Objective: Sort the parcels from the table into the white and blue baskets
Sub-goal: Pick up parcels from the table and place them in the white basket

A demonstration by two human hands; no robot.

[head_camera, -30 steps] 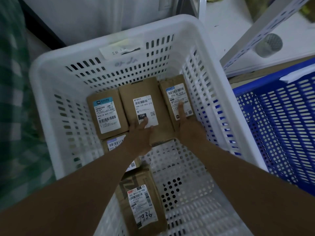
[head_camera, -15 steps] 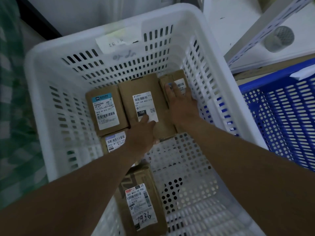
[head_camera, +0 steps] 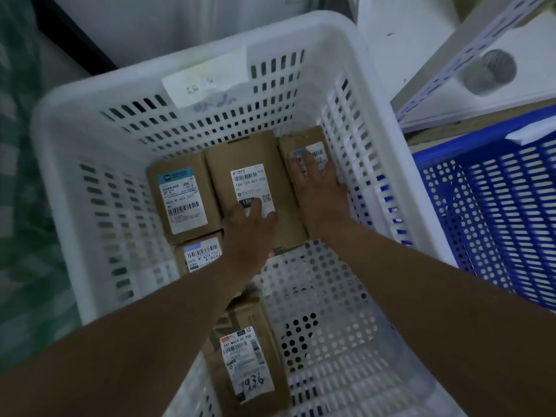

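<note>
Both my arms reach down into the white basket [head_camera: 99,109]. Several brown cardboard parcels with white labels lie flat on its floor. My left hand [head_camera: 249,233] rests on the near end of the middle parcel [head_camera: 240,155], fingers touching its label. My right hand [head_camera: 319,191] lies flat with straight fingers on the narrow right parcel [head_camera: 301,139], next to the basket's right wall. A parcel with a blue-topped label [head_camera: 180,200] lies at the left, a small one [head_camera: 201,254] below it, and one marked 1936 [head_camera: 246,362] near me.
The blue basket [head_camera: 487,206] stands to the right, its inside mostly out of view. A white perforated shelf rail [head_camera: 469,55] and a white surface lie behind it. A paper note [head_camera: 204,82] is stuck on the white basket's far wall. Green checked cloth [head_camera: 18,206] is at left.
My right hand has slid forward along the narrow right parcel, from one fingertip on its label to a flat palm over it. My left hand stays on the middle parcel.
</note>
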